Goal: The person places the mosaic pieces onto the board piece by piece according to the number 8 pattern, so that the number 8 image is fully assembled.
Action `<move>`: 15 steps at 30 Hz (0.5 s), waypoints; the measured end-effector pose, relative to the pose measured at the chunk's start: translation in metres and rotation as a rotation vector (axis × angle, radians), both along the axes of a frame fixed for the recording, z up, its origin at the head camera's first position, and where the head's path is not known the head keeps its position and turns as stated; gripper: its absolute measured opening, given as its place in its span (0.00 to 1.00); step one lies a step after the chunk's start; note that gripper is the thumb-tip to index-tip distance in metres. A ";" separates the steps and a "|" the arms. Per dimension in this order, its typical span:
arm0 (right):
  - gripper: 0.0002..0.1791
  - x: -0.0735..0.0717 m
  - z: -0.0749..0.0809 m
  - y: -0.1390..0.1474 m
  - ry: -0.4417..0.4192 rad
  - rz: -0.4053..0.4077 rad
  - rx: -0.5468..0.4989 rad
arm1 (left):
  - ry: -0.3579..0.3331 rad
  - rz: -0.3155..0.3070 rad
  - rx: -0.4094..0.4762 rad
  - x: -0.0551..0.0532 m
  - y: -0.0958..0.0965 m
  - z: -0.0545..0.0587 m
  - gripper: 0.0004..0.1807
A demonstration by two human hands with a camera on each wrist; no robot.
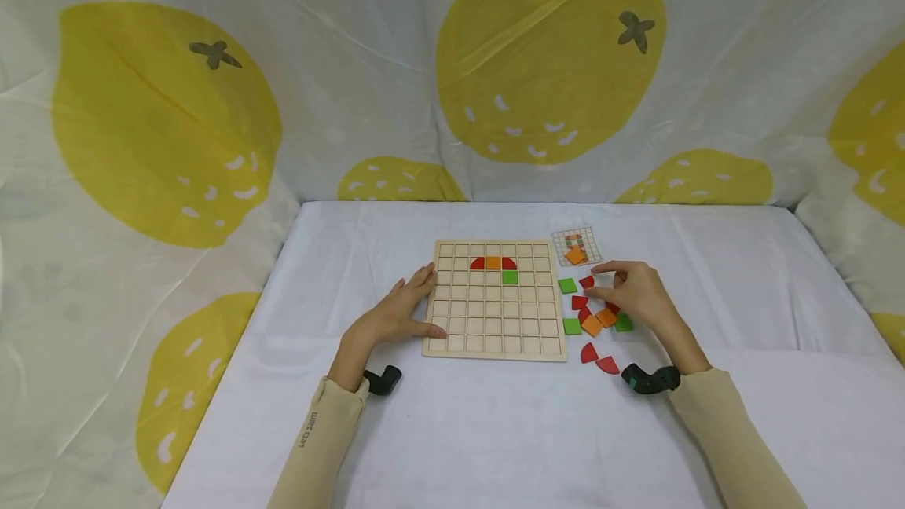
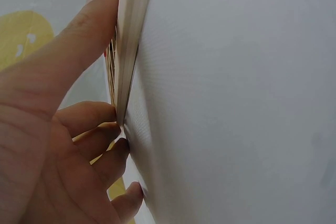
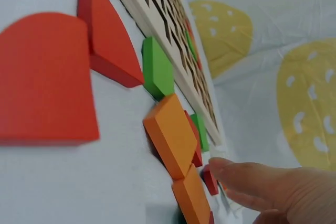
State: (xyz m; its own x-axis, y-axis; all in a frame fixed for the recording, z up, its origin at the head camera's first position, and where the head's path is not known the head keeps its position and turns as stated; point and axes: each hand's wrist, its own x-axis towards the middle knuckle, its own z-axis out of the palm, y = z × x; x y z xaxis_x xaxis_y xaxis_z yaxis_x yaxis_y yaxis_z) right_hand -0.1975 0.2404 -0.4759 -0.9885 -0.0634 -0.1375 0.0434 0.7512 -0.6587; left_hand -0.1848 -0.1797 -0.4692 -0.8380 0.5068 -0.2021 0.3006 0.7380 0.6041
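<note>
A pale wooden grid board (image 1: 492, 342) lies on the white table; along its upper rows sit two red quarter-circle pieces, an orange square (image 1: 492, 263) and a green square (image 1: 510, 277). My left hand (image 1: 396, 313) rests on the board's left side, thumb on the lower-left corner and spread fingers touching the edge. To the right of the board, my right hand (image 1: 636, 289) pinches a small red quarter-circle piece (image 1: 587, 282) between thumb and index finger. In the right wrist view that piece (image 3: 210, 180) shows beside a fingertip, partly covered.
Loose pieces lie right of the board: green squares (image 1: 568, 286), orange squares (image 1: 591, 325) and red quarter-circles (image 1: 590, 353). Behind them a small pattern card (image 1: 590, 242) has orange pieces on it. A lemon-print cloth (image 1: 368, 85) hangs behind the table.
</note>
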 end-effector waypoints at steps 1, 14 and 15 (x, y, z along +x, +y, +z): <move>0.27 0.000 0.000 0.002 -0.004 0.017 -0.006 | -0.001 0.000 0.000 0.000 0.000 0.000 0.63; 0.19 -0.005 -0.006 0.009 -0.024 0.086 -0.044 | 0.007 -0.001 -0.009 0.000 0.000 -0.001 0.63; 0.19 -0.005 -0.006 0.010 -0.023 0.083 -0.041 | 0.009 -0.003 -0.006 0.000 0.000 -0.001 0.63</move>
State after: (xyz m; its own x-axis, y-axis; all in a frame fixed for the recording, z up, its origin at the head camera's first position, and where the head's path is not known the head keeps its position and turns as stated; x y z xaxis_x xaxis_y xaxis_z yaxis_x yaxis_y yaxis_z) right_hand -0.2027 0.2503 -0.4818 -0.9762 -0.1513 -0.1555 -0.0027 0.7250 -0.6888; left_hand -0.1843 -0.1801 -0.4698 -0.8385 0.5079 -0.1974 0.3081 0.7407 0.5970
